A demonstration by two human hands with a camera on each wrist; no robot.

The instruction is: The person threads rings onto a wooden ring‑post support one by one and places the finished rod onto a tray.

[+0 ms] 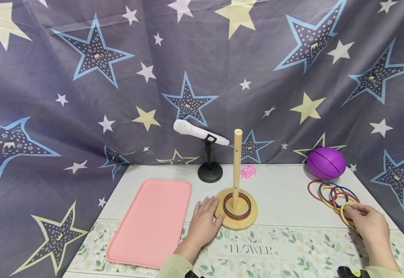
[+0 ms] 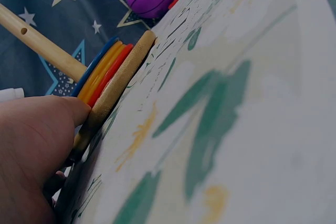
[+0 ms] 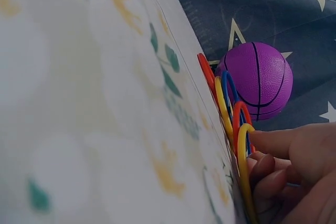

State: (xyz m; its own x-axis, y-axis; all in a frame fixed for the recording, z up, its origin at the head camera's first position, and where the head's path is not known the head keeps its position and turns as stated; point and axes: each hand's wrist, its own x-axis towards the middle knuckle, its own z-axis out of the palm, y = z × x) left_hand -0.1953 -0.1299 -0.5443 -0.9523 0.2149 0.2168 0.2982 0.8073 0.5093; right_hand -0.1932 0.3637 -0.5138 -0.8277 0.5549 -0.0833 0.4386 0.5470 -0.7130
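Observation:
A wooden post rises from a round wooden base at the middle of the table. Blue, yellow and red rings lie stacked around its foot. My left hand lies with fairly straight fingers at the left side of the base, its thumb touching the base edge. Over on the right, my right hand pinches a yellow ring between thumb and fingers. That ring leans at the near end of an overlapping pile of red, blue and yellow rings.
Behind the pile sits a purple ball. A white microphone on a black stand and a small pink toy are at the back. To the left lies a pink tray. A starry curtain hangs behind.

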